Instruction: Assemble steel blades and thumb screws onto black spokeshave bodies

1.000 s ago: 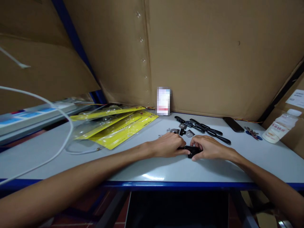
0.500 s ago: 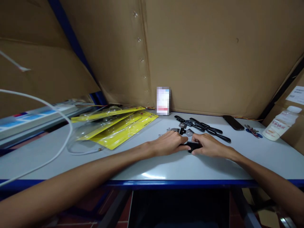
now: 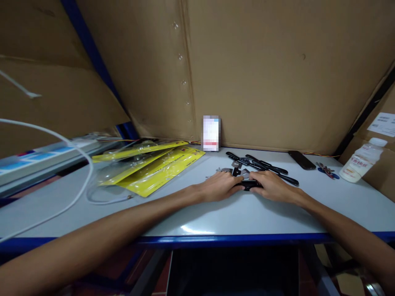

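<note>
Low over the table, a black spokeshave (image 3: 248, 185) lies crosswise between my two hands. My left hand (image 3: 219, 186) is closed around its left end, thumb along the near side. Around its right end is my right hand (image 3: 274, 186), also closed, thumb toward the middle. Both handles are mostly hidden by the fingers. Just beyond the hands lie flat grey metal blades (image 3: 245, 173), a small black metal part (image 3: 236, 171) and small screws (image 3: 219, 169). Further back, more black spokeshaves (image 3: 271, 167) rest across one another.
Yellow blister packs (image 3: 160, 168) and a white cable (image 3: 91, 168) lie on the left. A lit phone (image 3: 211, 133) leans on the cardboard wall. At right are a dark phone (image 3: 301, 160), keys (image 3: 326, 170) and a bottle (image 3: 359, 162). The table's blue edge (image 3: 231, 241) runs in front.
The spokeshave has tipped and risen slightly in view, its body now level between my hands. My right hand has turned and its fingers reach further over it. The camera view has shifted slightly.
</note>
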Action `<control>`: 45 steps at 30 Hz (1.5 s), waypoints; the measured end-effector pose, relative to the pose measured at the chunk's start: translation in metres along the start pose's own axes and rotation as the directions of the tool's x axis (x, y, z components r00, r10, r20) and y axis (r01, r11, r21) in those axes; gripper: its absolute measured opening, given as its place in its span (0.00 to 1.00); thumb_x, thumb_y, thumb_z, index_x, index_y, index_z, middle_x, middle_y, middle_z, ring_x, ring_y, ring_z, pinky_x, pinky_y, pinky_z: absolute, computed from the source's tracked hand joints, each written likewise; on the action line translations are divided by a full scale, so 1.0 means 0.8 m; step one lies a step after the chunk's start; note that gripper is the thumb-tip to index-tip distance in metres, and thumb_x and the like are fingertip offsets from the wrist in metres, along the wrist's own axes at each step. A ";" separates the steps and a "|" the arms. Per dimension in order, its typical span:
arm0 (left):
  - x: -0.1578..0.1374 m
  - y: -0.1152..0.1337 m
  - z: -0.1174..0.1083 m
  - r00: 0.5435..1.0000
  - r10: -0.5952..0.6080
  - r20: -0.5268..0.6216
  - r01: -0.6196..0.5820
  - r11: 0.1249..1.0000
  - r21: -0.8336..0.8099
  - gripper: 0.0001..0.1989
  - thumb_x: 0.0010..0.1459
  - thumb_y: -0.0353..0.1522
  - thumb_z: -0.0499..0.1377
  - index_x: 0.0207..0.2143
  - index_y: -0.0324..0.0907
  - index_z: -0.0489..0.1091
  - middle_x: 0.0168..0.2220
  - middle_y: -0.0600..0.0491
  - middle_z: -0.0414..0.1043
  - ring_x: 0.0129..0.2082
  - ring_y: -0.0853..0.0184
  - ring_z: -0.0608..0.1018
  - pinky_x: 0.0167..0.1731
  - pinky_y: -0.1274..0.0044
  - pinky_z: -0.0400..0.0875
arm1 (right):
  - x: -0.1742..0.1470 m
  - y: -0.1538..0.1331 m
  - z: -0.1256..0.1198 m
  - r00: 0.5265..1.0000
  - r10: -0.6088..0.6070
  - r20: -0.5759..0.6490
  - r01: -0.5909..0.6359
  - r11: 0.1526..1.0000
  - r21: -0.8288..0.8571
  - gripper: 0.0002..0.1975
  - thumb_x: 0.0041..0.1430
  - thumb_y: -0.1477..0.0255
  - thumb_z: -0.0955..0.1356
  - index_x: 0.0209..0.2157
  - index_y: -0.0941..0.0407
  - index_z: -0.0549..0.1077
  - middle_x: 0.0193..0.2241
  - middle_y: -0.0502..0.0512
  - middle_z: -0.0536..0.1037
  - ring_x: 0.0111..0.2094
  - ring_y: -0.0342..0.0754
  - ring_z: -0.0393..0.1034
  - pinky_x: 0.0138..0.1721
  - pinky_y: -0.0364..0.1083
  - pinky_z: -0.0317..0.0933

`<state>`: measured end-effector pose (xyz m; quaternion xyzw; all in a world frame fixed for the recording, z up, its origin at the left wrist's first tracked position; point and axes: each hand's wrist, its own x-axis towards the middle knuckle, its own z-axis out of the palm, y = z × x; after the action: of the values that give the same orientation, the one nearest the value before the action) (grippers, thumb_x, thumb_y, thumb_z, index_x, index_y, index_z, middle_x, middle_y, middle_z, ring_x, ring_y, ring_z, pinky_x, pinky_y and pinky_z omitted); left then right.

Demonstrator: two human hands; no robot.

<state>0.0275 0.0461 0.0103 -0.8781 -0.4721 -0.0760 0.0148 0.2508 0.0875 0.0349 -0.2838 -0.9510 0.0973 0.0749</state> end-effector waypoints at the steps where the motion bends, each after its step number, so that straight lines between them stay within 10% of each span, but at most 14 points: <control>1: 0.001 -0.001 0.000 1.000 -0.005 0.008 0.005 1.000 -0.001 0.15 0.70 0.38 0.51 0.39 0.39 0.73 0.27 0.48 0.75 0.26 0.61 0.77 0.29 0.72 0.67 | 0.000 0.000 -0.001 1.000 -0.012 0.007 0.012 1.000 -0.009 0.08 0.62 0.72 0.67 0.43 0.54 0.73 0.41 0.56 0.79 0.38 0.53 0.71 0.37 0.49 0.56; 17: 0.002 0.002 -0.003 0.998 -0.016 0.060 0.013 0.999 0.038 0.16 0.70 0.38 0.50 0.40 0.39 0.75 0.28 0.47 0.77 0.27 0.60 0.78 0.28 0.73 0.66 | -0.003 -0.001 -0.005 0.998 -0.057 0.000 0.056 0.991 -0.123 0.09 0.65 0.69 0.66 0.42 0.55 0.77 0.40 0.58 0.80 0.36 0.52 0.72 0.38 0.49 0.57; 30: 0.006 -0.007 0.009 1.000 -0.004 0.000 0.004 1.000 0.000 0.19 0.70 0.40 0.49 0.37 0.40 0.75 0.29 0.45 0.77 0.29 0.57 0.79 0.32 0.67 0.72 | 0.012 0.020 0.027 0.932 -0.001 -0.363 0.075 0.979 0.187 0.08 0.63 0.77 0.68 0.30 0.57 0.75 0.28 0.51 0.75 0.28 0.44 0.66 0.33 0.43 0.55; 45: 0.005 0.002 0.003 0.995 -0.072 0.072 0.064 0.992 0.113 0.20 0.72 0.40 0.48 0.43 0.40 0.76 0.33 0.43 0.80 0.34 0.54 0.82 0.34 0.67 0.73 | 0.011 0.021 0.027 0.929 -0.002 -0.371 0.106 0.960 0.260 0.07 0.58 0.80 0.70 0.29 0.56 0.77 0.27 0.50 0.78 0.28 0.43 0.70 0.32 0.42 0.59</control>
<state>0.0314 0.0491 0.0085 -0.8617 -0.5054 -0.0171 0.0427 0.2481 0.1030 0.0113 -0.2574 -0.9049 0.1715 0.2925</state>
